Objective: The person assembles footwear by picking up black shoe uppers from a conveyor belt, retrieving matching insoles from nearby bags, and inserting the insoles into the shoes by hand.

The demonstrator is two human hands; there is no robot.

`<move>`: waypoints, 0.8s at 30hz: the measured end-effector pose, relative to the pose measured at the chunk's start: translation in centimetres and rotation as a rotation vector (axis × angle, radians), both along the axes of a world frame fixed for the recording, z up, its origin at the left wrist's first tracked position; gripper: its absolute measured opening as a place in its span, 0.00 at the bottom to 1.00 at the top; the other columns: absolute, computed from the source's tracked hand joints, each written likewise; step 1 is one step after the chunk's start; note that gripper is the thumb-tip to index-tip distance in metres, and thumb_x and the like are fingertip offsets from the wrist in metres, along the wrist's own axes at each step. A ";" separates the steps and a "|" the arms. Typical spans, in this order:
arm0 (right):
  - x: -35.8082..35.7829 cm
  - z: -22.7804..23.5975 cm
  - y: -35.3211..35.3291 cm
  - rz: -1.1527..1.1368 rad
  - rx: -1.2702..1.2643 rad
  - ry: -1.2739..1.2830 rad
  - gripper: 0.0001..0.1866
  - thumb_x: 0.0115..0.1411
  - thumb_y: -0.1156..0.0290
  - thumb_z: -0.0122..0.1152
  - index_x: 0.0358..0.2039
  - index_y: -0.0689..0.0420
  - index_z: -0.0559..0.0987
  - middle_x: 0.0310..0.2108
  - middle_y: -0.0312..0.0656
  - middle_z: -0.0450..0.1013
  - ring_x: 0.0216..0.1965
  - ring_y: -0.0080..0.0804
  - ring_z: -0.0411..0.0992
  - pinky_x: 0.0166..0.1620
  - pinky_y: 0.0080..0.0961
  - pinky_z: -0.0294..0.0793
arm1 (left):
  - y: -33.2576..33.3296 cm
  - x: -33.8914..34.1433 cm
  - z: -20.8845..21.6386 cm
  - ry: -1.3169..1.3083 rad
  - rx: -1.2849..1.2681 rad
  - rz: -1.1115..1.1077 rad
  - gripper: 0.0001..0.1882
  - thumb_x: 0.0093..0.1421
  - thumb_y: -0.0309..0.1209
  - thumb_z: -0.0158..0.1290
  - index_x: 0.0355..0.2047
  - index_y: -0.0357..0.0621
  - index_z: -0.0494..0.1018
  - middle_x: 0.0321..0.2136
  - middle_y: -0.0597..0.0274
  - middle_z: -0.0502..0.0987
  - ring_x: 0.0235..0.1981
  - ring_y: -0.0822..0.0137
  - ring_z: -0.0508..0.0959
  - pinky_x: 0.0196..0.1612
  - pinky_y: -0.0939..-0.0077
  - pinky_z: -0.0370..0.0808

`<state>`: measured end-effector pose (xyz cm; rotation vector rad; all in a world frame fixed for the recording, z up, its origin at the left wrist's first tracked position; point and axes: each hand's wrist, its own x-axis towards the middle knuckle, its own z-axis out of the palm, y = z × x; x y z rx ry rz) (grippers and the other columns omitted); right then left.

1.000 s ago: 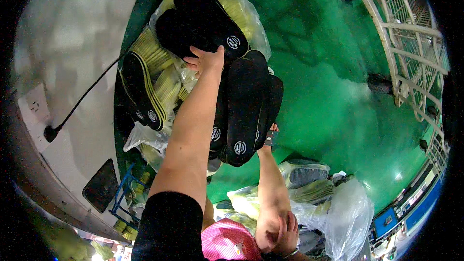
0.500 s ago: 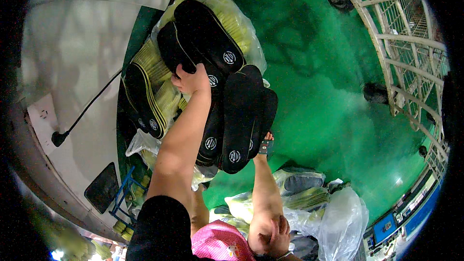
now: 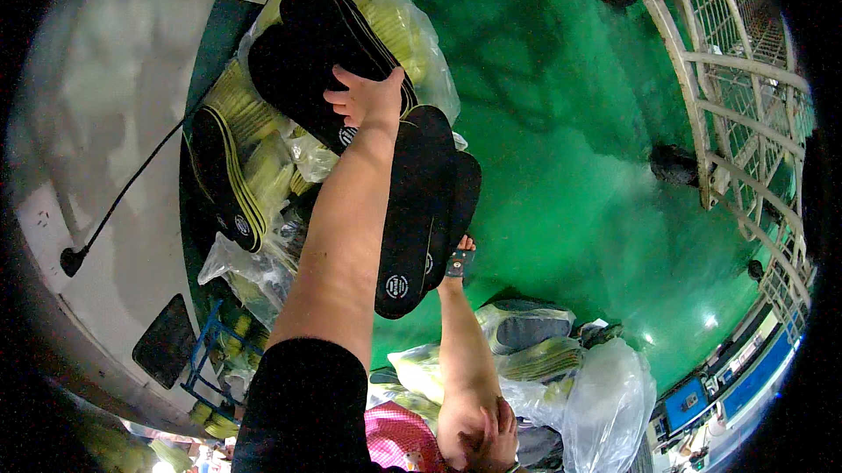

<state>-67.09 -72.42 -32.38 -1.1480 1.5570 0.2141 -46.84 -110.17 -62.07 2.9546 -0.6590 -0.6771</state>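
My left hand [image 3: 367, 98] reaches up over a stack of black insoles [image 3: 320, 30] and is closed round its near end. The stack's thin yellow edge lines show along its right side. Just below, more black insoles [image 3: 419, 201] with round white marks lie overlapping, partly hidden by my left forearm. Another pair of black insoles with yellow edges [image 3: 226, 179] lies to the left. My right hand [image 3: 489, 433] rests on my bent knee, fingers apart, with nothing visible in it.
Clear bags of yellow-edged insoles [image 3: 412, 30] lie under the stack; more plastic bags [image 3: 610, 403] lie near right. A white panel [image 3: 114, 105] with a black cable [image 3: 132, 188] stands left. A wheeled wire cage [image 3: 728, 61] is at right. My sandalled foot [image 3: 459, 260] is beside the insoles.
My left hand has moved up from between the stacks onto the upper insoles, which now lean so that their yellow edges show. The view has shifted slightly. My right hand stays on the knee.
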 end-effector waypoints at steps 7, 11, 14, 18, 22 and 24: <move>0.4 0.1 1.1 0.077 0.000 0.013 0.35 0.44 0.55 0.55 0.51 0.55 0.57 0.52 0.53 0.52 0.52 0.52 0.52 0.48 0.48 0.55 | 1.2 2.7 4.5 0.072 -0.375 0.208 0.46 0.34 0.40 0.59 0.54 0.51 0.50 0.51 0.51 0.49 0.47 0.53 0.61 0.46 0.56 0.62; 1.4 -0.2 2.5 0.152 -0.034 0.052 0.37 0.38 0.53 0.60 0.48 0.54 0.60 0.50 0.54 0.53 0.50 0.55 0.54 0.45 0.49 0.60 | 6.8 5.5 7.6 0.430 -0.868 0.286 0.43 0.39 0.36 0.60 0.54 0.45 0.50 0.50 0.42 0.48 0.49 0.50 0.57 0.50 0.62 0.60; 3.1 0.0 3.0 0.140 -0.023 0.118 0.38 0.35 0.54 0.61 0.47 0.54 0.60 0.50 0.53 0.53 0.50 0.54 0.54 0.43 0.49 0.63 | 14.5 2.6 15.6 0.735 -0.820 0.256 0.42 0.41 0.35 0.59 0.54 0.39 0.48 0.50 0.49 0.50 0.51 0.57 0.54 0.54 0.68 0.53; 5.1 -1.7 7.0 0.223 -0.174 0.132 0.38 0.37 0.53 0.59 0.48 0.54 0.59 0.51 0.51 0.51 0.51 0.52 0.51 0.43 0.49 0.62 | 28.0 1.5 26.5 0.984 -0.614 0.299 0.43 0.41 0.33 0.58 0.54 0.36 0.47 0.47 0.53 0.57 0.49 0.63 0.58 0.51 0.71 0.57; 8.9 -0.5 8.8 0.300 0.058 0.337 0.41 0.41 0.49 0.54 0.54 0.52 0.55 0.55 0.51 0.48 0.52 0.50 0.51 0.47 0.47 0.60 | 41.1 4.8 33.3 1.049 -0.304 0.056 0.41 0.41 0.29 0.59 0.54 0.46 0.50 0.45 0.55 0.61 0.43 0.64 0.66 0.44 0.71 0.66; 9.3 -5.5 14.1 0.464 -0.108 0.333 0.36 0.46 0.52 0.51 0.53 0.54 0.56 0.54 0.50 0.50 0.53 0.48 0.53 0.49 0.42 0.60 | 44.5 8.3 37.0 1.116 -0.298 -0.278 0.41 0.42 0.36 0.59 0.54 0.42 0.50 0.48 0.52 0.57 0.50 0.61 0.58 0.52 0.69 0.58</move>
